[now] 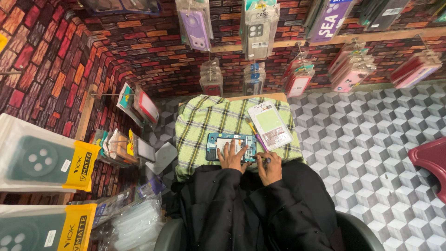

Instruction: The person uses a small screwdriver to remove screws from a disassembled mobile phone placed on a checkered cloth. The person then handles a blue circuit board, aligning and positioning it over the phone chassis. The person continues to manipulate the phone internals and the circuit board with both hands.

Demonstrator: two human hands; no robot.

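While I watch from the head camera, my left hand (pixel 231 158) lies flat on the opened phone (pixel 231 146), fingers spread and pressing its exposed inner side, not curled around anything. The phone rests on a green checked cloth (pixel 204 125) covering a small table, directly under those fingers. My right hand (pixel 270 168) sits just right of the left fingers, closed around a thin purple-handled tool (pixel 257 135); the shaft runs up and away from the fingertips, along the phone's right end. Past the tool, farther from the right fingers, a white back cover (pixel 270 125) lies tilted on the cloth. Packaged phone cases (pixel 259 29) hang on the brick-pattern wall beyond.
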